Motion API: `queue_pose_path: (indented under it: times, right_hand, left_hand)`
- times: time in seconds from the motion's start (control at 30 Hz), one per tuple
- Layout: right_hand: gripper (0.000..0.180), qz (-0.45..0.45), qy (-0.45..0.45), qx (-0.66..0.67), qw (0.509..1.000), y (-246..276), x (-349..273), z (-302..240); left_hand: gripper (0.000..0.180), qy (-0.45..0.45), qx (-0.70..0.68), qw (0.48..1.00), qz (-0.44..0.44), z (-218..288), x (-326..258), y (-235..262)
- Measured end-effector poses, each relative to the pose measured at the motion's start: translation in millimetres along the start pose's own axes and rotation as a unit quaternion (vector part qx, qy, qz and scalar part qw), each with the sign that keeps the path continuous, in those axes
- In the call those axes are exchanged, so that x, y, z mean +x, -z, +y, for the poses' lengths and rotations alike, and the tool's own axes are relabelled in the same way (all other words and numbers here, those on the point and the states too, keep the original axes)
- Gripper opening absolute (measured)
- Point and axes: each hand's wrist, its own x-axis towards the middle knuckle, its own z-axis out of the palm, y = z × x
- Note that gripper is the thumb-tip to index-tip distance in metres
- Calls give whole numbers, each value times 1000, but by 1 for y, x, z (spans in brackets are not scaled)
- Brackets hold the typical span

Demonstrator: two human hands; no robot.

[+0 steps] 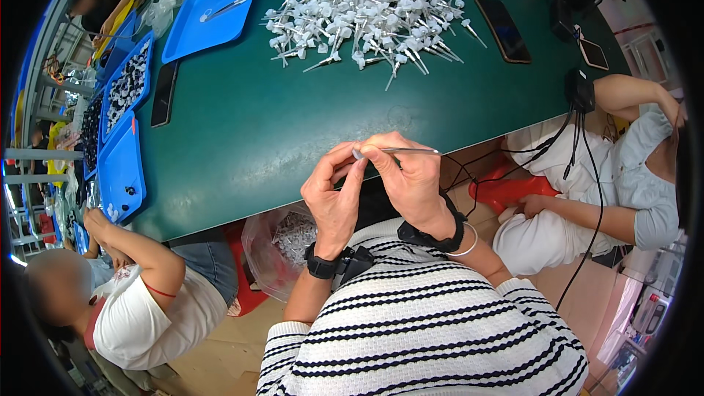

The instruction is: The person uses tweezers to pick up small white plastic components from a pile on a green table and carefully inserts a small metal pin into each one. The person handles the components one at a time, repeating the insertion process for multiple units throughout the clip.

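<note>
My left hand (334, 194) and my right hand (407, 176) meet over the near edge of the green table (242, 132). Between their fingertips sits a small white plastic piece (358, 154). My right hand also grips thin metal tweezers (414, 151) that point to the right. A large heap of white plastic parts with thin stems (367, 15) lies further back on the table, well away from both hands.
Blue trays (121, 169) with small dark parts line the table's left side, and another blue tray (209, 15) lies at the back. Two phones (502, 29) (163, 93) rest on the table. A clear bag of white parts (282, 246) hangs below. Seated people flank me left (139, 293) and right (623, 176).
</note>
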Motion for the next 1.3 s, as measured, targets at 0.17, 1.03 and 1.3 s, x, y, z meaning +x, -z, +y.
queue_pose_path:
  times: [0.17, 1.03, 1.3]
  right_hand:
    - [20, 94, -93, 184, 974, -7, -3, -2]
    - [8, 41, 9, 30, 999, 2, -6, 6]
    - [7, 39, 14, 29, 999, 4, -6, 9]
  left_hand:
    - [22, -3, -29, 1000, 10, 1, 0, -1]
    - [22, -3, -12, 1000, 2, 2, -4, -3]
    - [25, 42, -47, 998, -5, 0, -5, -2]
